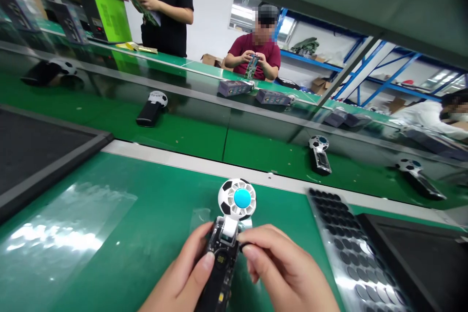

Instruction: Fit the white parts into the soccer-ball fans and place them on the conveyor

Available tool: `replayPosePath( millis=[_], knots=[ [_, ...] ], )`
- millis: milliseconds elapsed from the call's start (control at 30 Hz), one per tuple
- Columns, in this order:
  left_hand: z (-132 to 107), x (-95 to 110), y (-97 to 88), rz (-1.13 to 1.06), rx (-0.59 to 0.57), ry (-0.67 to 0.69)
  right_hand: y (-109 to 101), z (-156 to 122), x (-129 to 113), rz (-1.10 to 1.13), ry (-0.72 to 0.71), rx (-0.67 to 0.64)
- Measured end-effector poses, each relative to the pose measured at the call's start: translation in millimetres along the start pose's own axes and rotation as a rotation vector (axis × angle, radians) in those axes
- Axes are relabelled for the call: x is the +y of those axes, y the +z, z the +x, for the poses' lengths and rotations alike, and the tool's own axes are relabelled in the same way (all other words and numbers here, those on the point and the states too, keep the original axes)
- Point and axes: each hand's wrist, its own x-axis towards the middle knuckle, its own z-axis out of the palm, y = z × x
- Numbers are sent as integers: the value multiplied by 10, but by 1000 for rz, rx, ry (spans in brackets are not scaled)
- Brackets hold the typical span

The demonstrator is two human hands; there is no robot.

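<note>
I hold a small handheld fan at the bottom centre, over the green bench. Its round head looks like a black and white football with a blue hub, and its handle is black and partly see-through. My left hand wraps the handle from the left, thumb pressed on its front. My right hand comes in from the right, fingers curled, with the fingertips pinching the handle's top near the white neck.
A sheet of several round black stickers lies to the right, next to a black tray. Clear film lies left, by another black tray. More football fans ride the green conveyor. Other people work across it.
</note>
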Motion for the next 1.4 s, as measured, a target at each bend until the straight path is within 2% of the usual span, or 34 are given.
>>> replayPosePath(
  millis=[167, 400, 633, 933, 1167, 1400],
  knots=[
    [1, 21, 0, -20, 9, 11, 34, 11, 36, -105, -64, -77],
    [0, -6, 0, -14, 42, -22, 148, -11, 102, -304, -94, -10],
    [13, -49, -16, 12, 29, -23, 188, -18, 104, -299, -147, -25],
    [23, -58, -76, 106, -69, -64, 231, -15, 140, -317, -136, -53],
    [26, -77, -70, 103, -57, -54, 265, -23, 158, -372, -194, 23],
    [23, -93, -52, 96, -30, -32, 280, -18, 167, -338, -237, 24]
  ],
)
